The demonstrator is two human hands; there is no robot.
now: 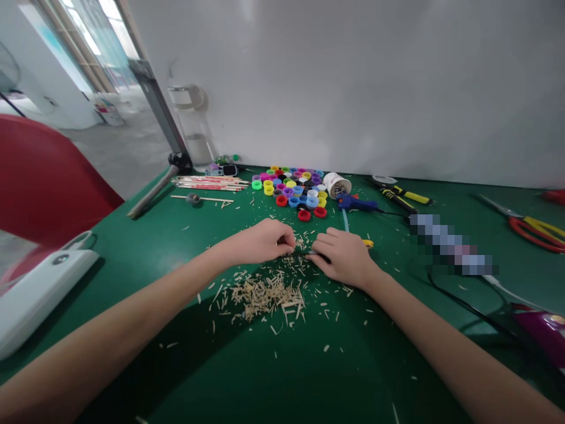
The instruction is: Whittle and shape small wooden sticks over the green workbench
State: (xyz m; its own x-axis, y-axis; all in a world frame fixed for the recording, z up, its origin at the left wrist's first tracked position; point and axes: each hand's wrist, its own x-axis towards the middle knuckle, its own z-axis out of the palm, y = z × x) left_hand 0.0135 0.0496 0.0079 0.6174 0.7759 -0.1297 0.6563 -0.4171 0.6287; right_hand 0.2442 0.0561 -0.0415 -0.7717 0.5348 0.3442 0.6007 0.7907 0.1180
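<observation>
Both my hands rest on the green table (132, 247) near its middle. My left hand (260, 241) is curled, its fingertips pinched on something small I cannot make out. My right hand (346, 256) is closed on a thin dark tool (314, 254) whose tip points toward the left hand. Just in front of them lies a heap of short wooden splinters (267, 293), with more scattered around.
Several coloured rings (291, 188) lie at the back beside a tipped white cup (336, 184), a blue glue gun (355, 204), and long wooden sticks (212, 183). Red-handled scissors (532, 227) sit far right, a white device (39, 288) left, a purple object (542, 330) right.
</observation>
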